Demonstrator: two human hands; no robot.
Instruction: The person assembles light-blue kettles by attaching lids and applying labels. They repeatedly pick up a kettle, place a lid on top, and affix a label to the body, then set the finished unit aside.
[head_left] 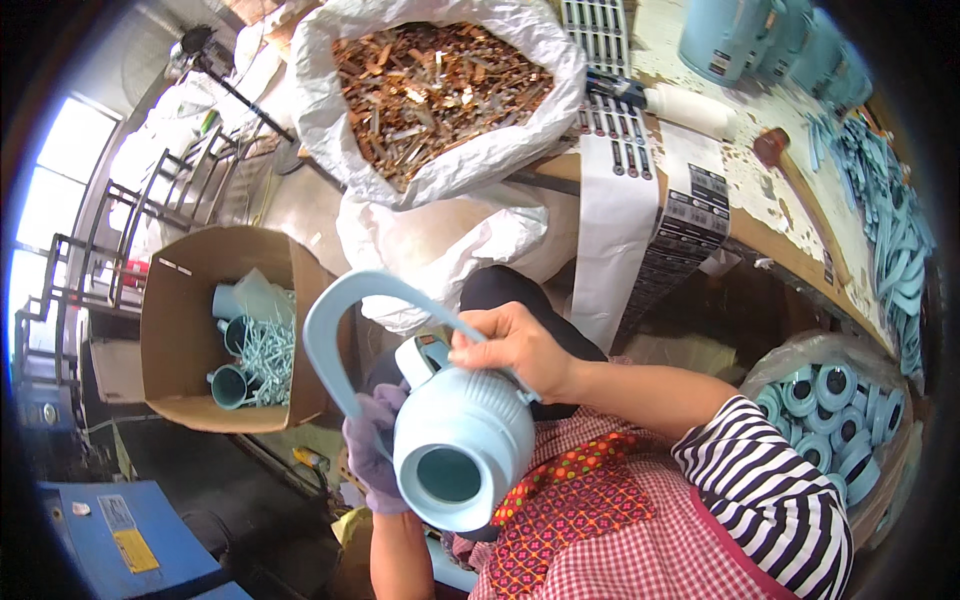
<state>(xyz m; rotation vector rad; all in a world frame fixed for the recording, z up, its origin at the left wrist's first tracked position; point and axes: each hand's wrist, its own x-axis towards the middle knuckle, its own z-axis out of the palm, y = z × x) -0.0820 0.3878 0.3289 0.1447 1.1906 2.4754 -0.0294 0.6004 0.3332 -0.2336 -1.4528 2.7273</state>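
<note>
A light blue plastic jug (470, 405) is tilted in front of me, its round open mouth toward the camera and a small side handle near its far end. My left hand (375, 455), in a purple glove, grips the jug's left side and one end of a large curved blue carrying handle (322, 325). That handle arches up over the jug's far end. My bare right hand (520, 350) is closed on the handle's other end, at the jug's right side. Its fingertips are partly hidden, as is the exact join there.
A cardboard box (165, 330) with blue plastic pieces stands left. Ahead is a white sack (320, 100) of brown and metallic scraps. The bench (770, 200) at right bears jugs (725, 40), label strips, a hammer (800, 180) and blue handles (900, 230). Below is a bag of blue rings (835, 385).
</note>
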